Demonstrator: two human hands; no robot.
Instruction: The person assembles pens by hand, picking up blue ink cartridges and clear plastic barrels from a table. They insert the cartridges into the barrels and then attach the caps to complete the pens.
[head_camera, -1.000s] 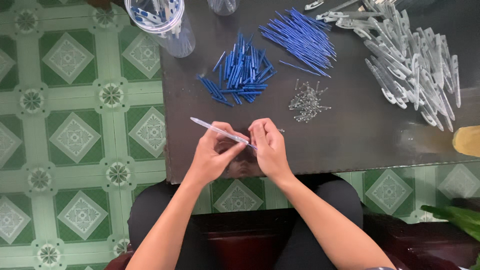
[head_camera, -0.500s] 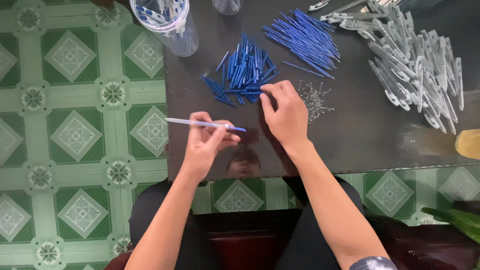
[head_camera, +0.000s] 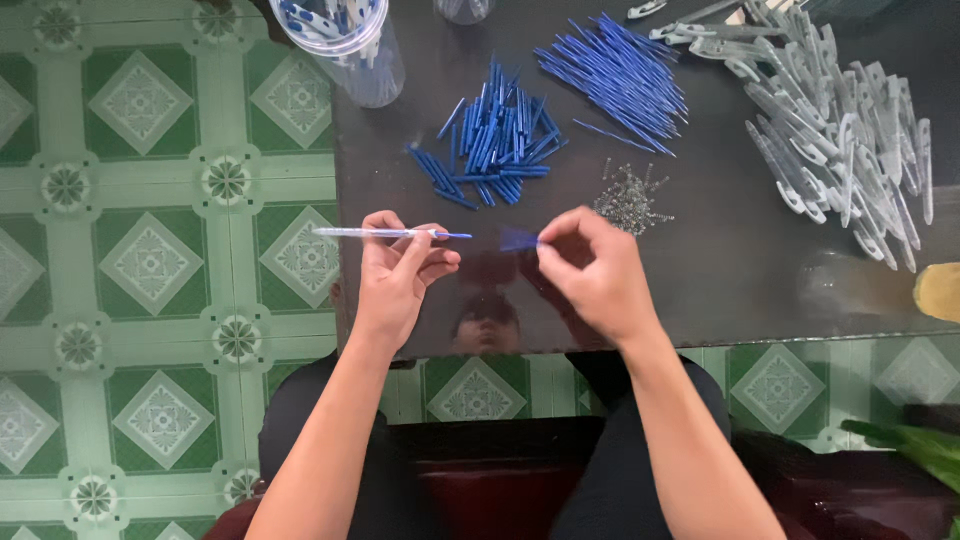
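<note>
My left hand (head_camera: 400, 268) grips a clear pen barrel (head_camera: 375, 233) held level, with a blue refill tip sticking out toward the right. My right hand (head_camera: 590, 268) pinches a small blue pen part (head_camera: 518, 239), blurred, a short gap to the right of that tip. Both hands hover over the front of a dark glossy table (head_camera: 720, 260). Behind them lie a pile of short blue pen parts (head_camera: 490, 140), a pile of long blue refills (head_camera: 615, 70) and a small heap of metal springs (head_camera: 628, 198).
A heap of clear pen barrels with clips (head_camera: 850, 130) fills the table's back right. A clear jar (head_camera: 345, 45) holding pens stands at the back left corner. A yellow object (head_camera: 940, 290) sits at the right edge. Green patterned floor tiles (head_camera: 150, 260) lie to the left.
My right hand went back to the blue pile, picked up a small blue part and came forward with it to the barrel's tip. My left hand kept hold of the barrel.
</note>
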